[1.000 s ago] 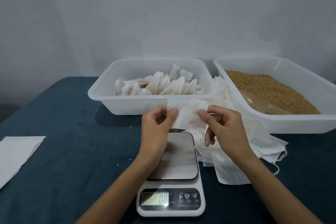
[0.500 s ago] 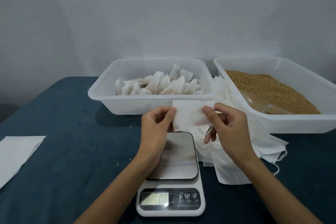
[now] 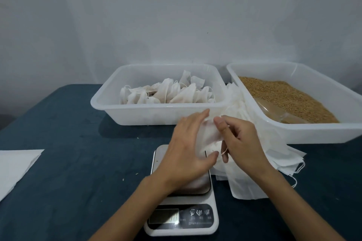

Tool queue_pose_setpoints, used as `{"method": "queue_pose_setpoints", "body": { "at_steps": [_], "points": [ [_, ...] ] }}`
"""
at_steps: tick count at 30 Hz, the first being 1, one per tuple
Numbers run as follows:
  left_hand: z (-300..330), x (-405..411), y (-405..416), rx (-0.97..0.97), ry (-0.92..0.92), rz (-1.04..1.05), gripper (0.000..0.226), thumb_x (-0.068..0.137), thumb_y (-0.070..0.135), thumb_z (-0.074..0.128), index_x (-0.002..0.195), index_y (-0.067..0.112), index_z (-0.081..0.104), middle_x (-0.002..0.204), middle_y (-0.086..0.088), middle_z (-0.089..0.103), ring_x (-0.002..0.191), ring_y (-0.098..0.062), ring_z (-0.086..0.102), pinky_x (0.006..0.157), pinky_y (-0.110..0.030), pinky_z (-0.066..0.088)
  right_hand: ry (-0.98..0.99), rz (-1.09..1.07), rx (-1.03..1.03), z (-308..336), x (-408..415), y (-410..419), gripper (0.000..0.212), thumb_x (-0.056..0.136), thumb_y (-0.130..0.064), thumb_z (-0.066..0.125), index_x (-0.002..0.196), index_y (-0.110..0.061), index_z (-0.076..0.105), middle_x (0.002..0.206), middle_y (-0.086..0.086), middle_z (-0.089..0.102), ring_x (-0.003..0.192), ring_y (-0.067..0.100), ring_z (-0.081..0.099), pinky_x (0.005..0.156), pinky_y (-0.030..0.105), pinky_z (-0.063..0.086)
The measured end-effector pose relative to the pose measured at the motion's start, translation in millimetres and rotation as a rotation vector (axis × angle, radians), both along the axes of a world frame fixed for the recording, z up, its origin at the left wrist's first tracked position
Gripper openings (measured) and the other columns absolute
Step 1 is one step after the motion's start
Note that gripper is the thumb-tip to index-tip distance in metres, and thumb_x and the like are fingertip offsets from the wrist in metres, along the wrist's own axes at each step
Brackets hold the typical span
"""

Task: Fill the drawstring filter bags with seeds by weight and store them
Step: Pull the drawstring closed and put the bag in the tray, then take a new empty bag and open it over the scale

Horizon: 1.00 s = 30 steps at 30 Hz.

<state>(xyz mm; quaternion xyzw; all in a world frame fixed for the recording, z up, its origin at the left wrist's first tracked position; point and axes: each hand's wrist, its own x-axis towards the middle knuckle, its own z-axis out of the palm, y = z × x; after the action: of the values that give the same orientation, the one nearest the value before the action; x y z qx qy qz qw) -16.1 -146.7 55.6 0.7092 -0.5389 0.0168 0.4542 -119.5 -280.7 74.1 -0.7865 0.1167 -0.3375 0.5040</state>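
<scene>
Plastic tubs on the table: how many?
2. One tub sits behind the scale, holding tied filter bags. The other tub sits to its right, holding seeds; its right edge is cut off by the frame.

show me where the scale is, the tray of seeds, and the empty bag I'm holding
scale (image 3: 195, 219), head view, on its dark control panel.
tray of seeds (image 3: 321, 133), head view, on its near white wall.
empty bag (image 3: 208, 137), head view, on the cloth between the hands.

Two bare forearms are seen, ending in the left hand (image 3: 186, 154) and the right hand (image 3: 242, 143); no sleeves, gloves, rings or watches are worn on either
</scene>
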Motion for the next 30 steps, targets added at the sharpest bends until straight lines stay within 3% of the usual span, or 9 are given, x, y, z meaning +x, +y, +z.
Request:
{"method": "queue_pose_setpoints", "body": {
  "at_steps": [3, 6, 10, 14, 18, 22, 24, 27, 30],
  "points": [
    [-4, -1, -2, 0.071, 0.048, -0.022, 0.074, 0.089, 0.009, 0.071, 0.156, 0.022, 0.040, 0.145, 0.004, 0.055, 0.134, -0.012, 0.050, 0.115, -0.037, 0.040, 0.071, 0.096, 0.020, 11, -4, 2, 0.067, 0.093, -0.070, 0.043, 0.078, -0.010, 0.069, 0.052, -0.001, 0.063, 0.035, 0.025, 0.059, 0.043, 0.014, 0.038],
    [0, 0, 0, -0.024, 0.168, -0.022, 0.060, 0.084, 0.002, 0.066, 0.140, 0.020, 0.056, 0.130, 0.008, 0.066, 0.120, -0.007, 0.060, 0.102, -0.025, 0.047, 0.092, 0.103, 0.014, 34, -13, -4, 0.086, 0.082, -0.088, 0.033, 0.091, -0.014, 0.077, 0.075, -0.002, 0.076, 0.038, 0.027, 0.061, 0.043, 0.013, 0.039],
    [3, -5, 0, -0.031, 0.381, -0.078, 0.047, 0.085, 0.016, 0.073, 0.128, 0.029, 0.058, 0.119, 0.012, 0.069, 0.115, -0.011, 0.064, 0.098, -0.031, 0.052, 0.260, 0.192, -0.062, 59, -20, 0, 0.096, 0.071, -0.098, 0.027, 0.093, -0.020, 0.078, 0.078, -0.001, 0.077, 0.043, 0.031, 0.063, 0.046, 0.010, 0.039],
    [5, -16, -5, -0.113, 0.676, -0.238, 0.033, 0.089, 0.009, 0.073, 0.118, 0.020, 0.062, 0.104, 0.002, 0.073, 0.108, -0.014, 0.071, 0.096, -0.036, 0.059, 0.295, 0.300, -0.145, 71, -14, 10, 0.096, 0.074, -0.094, 0.029, 0.090, -0.014, 0.079, 0.078, -0.001, 0.078, 0.042, 0.026, 0.064, 0.047, 0.009, 0.040],
    [-2, -12, -8, -0.137, 0.715, -0.122, 0.026, 0.084, 0.022, 0.075, 0.107, 0.033, 0.068, 0.099, -0.001, 0.069, 0.102, -0.025, 0.067, 0.095, -0.045, 0.058, 0.186, 0.088, -0.193, 93, -19, -30, 0.086, 0.086, -0.085, 0.028, 0.088, -0.015, 0.078, 0.077, 0.003, 0.078, 0.041, 0.028, 0.062, 0.039, 0.023, 0.039],
    [-7, -5, -8, -0.141, 0.729, -0.115, 0.026, 0.084, 0.023, 0.076, 0.105, 0.037, 0.070, 0.095, 0.007, 0.071, 0.095, -0.012, 0.069, 0.087, -0.029, 0.060, 0.172, -0.301, -0.300, 91, -31, -125, 0.040, 0.099, -0.052, 0.055, 0.090, -0.019, 0.075, 0.074, 0.002, 0.076, 0.045, 0.023, 0.062, 0.042, 0.023, 0.046],
    [-8, -4, -8, -0.147, 0.729, -0.109, 0.028, 0.083, 0.023, 0.077, 0.106, 0.037, 0.070, 0.094, 0.006, 0.072, 0.091, -0.009, 0.069, 0.080, -0.021, 0.057, 0.417, -0.441, -0.421, 83, -36, -180, 0.017, 0.095, -0.034, 0.068, 0.099, -0.018, 0.072, 0.083, -0.001, 0.076, 0.057, 0.018, 0.066, 0.054, 0.028, 0.055],
    [-8, -4, -9, -0.147, 0.750, -0.100, 0.029, 0.086, 0.014, 0.080, 0.105, 0.036, 0.071, 0.093, 0.003, 0.073, 0.088, -0.009, 0.070, 0.075, -0.017, 0.055, 1.004, -0.428, -0.532, 59, -41, -234, 0.044, 0.084, -0.034, 0.081, 0.121, -0.017, 0.063, 0.114, 0.004, 0.069, 0.089, 0.016, 0.063, 0.082, 0.033, 0.051],
    [-5, -3, -5, -0.151, 0.793, -0.106, 0.032, 0.089, 0.002, 0.078, 0.104, 0.030, 0.072, 0.090, 0.000, 0.074, 0.084, -0.009, 0.070, 0.073, -0.017, 0.054, 1.192, -0.396, -0.558, 37, -41, -254, 0.052, 0.077, -0.040, 0.086, 0.118, -0.020, 0.061, 0.117, 0.001, 0.065, 0.093, 0.014, 0.058, 0.084, 0.031, 0.049]
  ]
}}
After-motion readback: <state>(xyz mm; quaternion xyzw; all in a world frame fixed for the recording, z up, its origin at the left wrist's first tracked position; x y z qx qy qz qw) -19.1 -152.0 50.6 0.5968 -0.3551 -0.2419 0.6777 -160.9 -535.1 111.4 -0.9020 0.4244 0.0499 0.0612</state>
